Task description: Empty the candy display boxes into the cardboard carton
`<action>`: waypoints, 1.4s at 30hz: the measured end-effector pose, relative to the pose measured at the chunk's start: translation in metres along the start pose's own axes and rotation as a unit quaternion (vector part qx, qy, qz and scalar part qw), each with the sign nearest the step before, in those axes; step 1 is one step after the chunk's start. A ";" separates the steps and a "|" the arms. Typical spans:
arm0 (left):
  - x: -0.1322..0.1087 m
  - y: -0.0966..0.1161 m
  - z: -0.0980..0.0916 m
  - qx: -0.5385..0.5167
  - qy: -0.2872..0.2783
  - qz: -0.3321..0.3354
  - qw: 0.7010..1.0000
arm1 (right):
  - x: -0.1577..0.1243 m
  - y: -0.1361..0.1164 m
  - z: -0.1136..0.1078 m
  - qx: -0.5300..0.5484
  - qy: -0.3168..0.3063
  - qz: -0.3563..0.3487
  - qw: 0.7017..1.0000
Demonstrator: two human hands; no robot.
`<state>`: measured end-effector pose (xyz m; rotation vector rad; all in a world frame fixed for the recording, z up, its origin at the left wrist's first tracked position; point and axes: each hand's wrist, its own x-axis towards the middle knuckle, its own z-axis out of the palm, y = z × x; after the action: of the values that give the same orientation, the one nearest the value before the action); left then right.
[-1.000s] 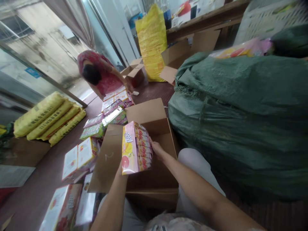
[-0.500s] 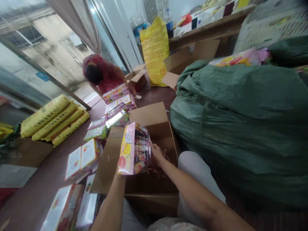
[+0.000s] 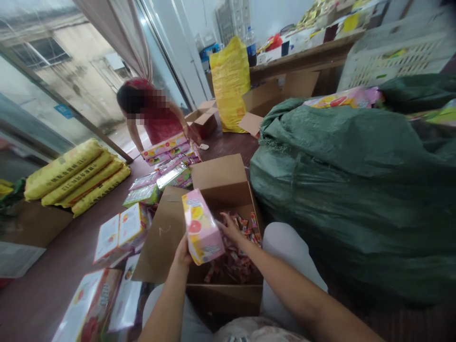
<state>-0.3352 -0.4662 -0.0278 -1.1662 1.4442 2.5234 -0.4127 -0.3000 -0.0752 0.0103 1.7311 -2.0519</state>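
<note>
Pink and yellow are covering the small box [image 3: 202,230], which is leaning at a tilt over the left part of an open carton [image 3: 221,172]. The left hand [image 3: 183,251] is gripping its near left edge, fingers closing round it. The right hand [image 3: 231,230] is resting just beside its right side; from where I'm standing, I can't tell whether those fingers are pinching it or only lying close. Beneath, loose wrapped sticks [image 3: 242,261] are covering the carton's bottom. With the left hand seemingly bearing most of the weight, I'm judging that a slack grip could let the box slip down among them, and squeezing could be denting its thin-looking walls. The carton's left flap [image 3: 160,232] is jutting close by and could be catching a corner.

Farther left, white-topped boxes [image 3: 119,229] are lining the floor [image 3: 83,232]. A green sack [image 3: 356,190] is bulging on the right. At the far left, a co-worker [image 3: 164,130] is bending over stacked packs [image 3: 166,148].
</note>
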 end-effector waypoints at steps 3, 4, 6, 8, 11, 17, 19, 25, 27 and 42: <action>0.003 -0.009 -0.003 -0.027 0.018 -0.024 0.999 | -0.013 -0.009 0.000 0.046 -0.079 0.024 0.995; 0.003 -0.013 -0.006 -0.040 0.033 -0.009 0.999 | -0.017 -0.015 -0.002 0.065 -0.101 0.039 0.992; 0.004 -0.020 -0.011 -0.065 0.069 0.036 0.995 | -0.024 -0.029 -0.009 0.114 -0.151 0.075 0.979; 0.004 -0.026 -0.014 -0.082 0.094 0.069 0.990 | -0.031 -0.041 -0.018 0.135 -0.191 0.089 0.968; 0.003 -0.034 -0.013 -0.089 0.111 0.094 0.985 | -0.045 -0.046 -0.027 0.030 -0.194 0.029 0.980; -0.007 -0.046 -0.004 -0.049 0.107 0.135 0.984 | -0.093 -0.027 -0.028 -0.337 -0.036 -0.097 0.936; -0.011 -0.048 -0.012 -0.007 0.120 0.134 0.984 | -0.105 -0.020 -0.029 -0.371 0.028 -0.170 0.913; -0.030 -0.063 -0.066 0.135 0.202 0.125 0.962 | -0.113 0.013 -0.031 -0.571 -0.041 -0.018 0.820; -0.035 -0.071 -0.080 0.166 0.209 0.124 0.956 | -0.110 0.017 -0.029 -0.586 -0.042 0.003 0.809; -0.036 -0.081 -0.081 0.085 0.159 0.073 0.981 | -0.113 -0.045 -0.081 0.211 -0.066 0.143 0.965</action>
<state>-0.2321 -0.4677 -0.0901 -1.5397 1.8371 2.3182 -0.3489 -0.1819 -0.0177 0.2363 1.1139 -2.1052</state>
